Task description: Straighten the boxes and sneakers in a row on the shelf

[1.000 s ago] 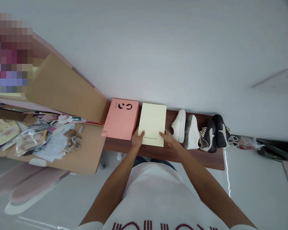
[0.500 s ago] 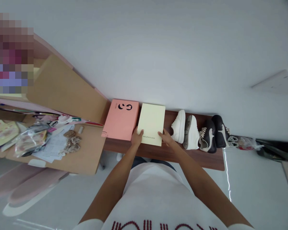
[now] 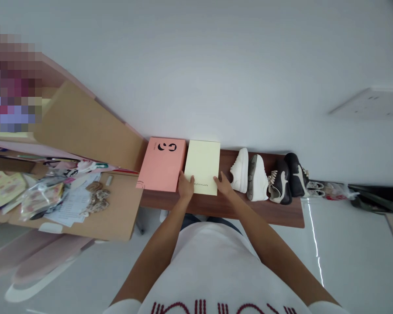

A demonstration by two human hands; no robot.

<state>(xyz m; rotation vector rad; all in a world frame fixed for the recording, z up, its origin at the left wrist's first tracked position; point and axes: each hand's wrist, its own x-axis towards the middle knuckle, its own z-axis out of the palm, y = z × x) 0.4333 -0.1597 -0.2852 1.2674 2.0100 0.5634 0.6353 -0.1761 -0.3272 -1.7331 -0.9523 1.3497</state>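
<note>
Gripping the pale yellow shoebox (image 3: 202, 167) at its near corners, the left hand (image 3: 185, 187) and right hand (image 3: 223, 185) each curl fingers over the lid edge. It lies flat on the brown wooden shelf (image 3: 249, 209), its far end at the wall, its left side touching the pink shoebox (image 3: 161, 164). A narrow bare strip separates it from the white sneaker (image 3: 240, 170); bare shelf runs along the front edge.

yellow box (image 3: 202, 165): matt cardboard | shelf (image 3: 275, 214): smooth wood (dark) | floor (image 3: 347, 261): glossy
</note>
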